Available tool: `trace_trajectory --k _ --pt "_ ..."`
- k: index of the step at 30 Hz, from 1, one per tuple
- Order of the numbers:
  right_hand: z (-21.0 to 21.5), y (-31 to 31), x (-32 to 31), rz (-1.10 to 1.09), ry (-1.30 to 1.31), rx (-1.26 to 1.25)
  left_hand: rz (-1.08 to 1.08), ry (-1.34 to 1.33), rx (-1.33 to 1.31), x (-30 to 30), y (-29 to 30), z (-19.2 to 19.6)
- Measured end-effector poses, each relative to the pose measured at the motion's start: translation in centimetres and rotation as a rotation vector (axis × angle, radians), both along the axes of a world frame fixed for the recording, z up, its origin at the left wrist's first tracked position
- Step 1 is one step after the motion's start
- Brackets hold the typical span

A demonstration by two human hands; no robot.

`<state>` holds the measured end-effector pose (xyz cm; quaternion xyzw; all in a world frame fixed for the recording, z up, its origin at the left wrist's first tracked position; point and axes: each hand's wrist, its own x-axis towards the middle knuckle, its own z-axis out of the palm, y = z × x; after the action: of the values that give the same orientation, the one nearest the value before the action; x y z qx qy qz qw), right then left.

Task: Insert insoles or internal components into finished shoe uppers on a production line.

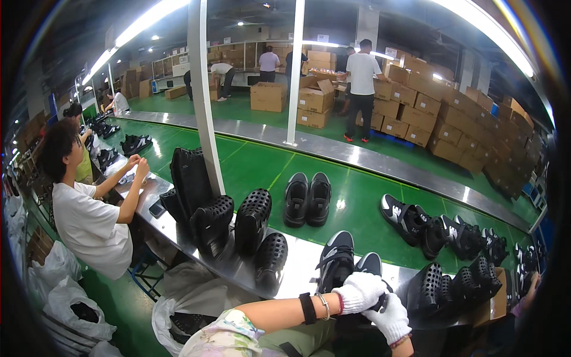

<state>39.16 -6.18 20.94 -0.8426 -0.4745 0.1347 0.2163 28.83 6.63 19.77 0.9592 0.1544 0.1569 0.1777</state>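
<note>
A black-and-grey shoe [370, 262] is handled by the gloved left hand [360, 293] and right hand [391, 321]; their finger closure cannot be told.

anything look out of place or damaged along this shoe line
Nothing looks spilled or damaged. Slightly odd: a dark, flat, phone-like rectangle on the shiny metal ledge, left of the black perforated clog-like shapes, since mostly footwear sits there. The black-and-grey shoe at the white-gloved left hand and right hand is partly hidden.
</note>
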Motion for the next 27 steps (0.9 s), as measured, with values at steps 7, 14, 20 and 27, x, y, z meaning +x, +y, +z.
trace_trajectory --k 7,14,20,27 --pt "-5.8 3.2 1.0 0.069 -0.138 0.007 0.001 -0.039 0.158 0.2 -0.9 -0.8" --pt "-10.7 2.9 4.5 0.082 -0.14 0.035 -0.035 -0.069 0.106 -0.8 -1.4 0.5" --pt "-7.2 2.1 1.2 -0.077 0.015 0.11 0.007 -0.072 0.115 -1.3 -1.0 -0.6" --pt "-5.8 -1.8 0.3 -0.078 0.954 0.293 0.013 -0.044 0.311 -5.7 0.8 1.0"
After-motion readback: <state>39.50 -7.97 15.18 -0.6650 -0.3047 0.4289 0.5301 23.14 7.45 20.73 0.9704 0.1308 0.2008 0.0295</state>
